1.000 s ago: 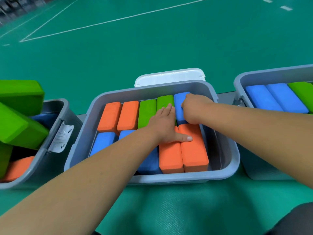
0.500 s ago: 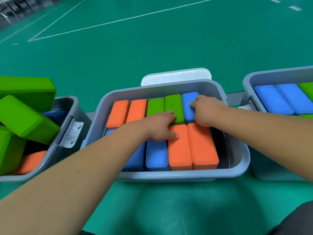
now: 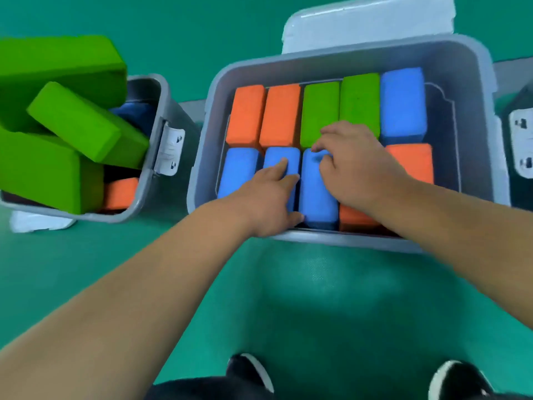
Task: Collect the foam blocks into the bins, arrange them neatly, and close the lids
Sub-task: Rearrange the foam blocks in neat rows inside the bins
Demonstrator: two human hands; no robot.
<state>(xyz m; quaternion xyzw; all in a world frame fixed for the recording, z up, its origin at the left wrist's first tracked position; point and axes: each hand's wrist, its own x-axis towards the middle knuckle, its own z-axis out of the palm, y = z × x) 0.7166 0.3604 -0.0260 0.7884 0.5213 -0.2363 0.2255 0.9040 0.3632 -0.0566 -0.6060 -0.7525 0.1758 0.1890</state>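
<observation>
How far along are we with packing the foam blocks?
Done: the middle bin holds two tidy rows of blocks. In hand: the left hand presses the second blue block in front, and the right hand rests on the third blue block, apparently squaring them up. Left: the white lid is off, behind that bin, and green blocks pile crookedly above the left bin.

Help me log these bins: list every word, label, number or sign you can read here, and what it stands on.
No readable text anywhere.
Left bin's white latch: small dark marks, too blurred to read.
White latch at the right edge: dark marks, also blurred.
Foam blocks, middle bin, white lid: no print shows.
</observation>
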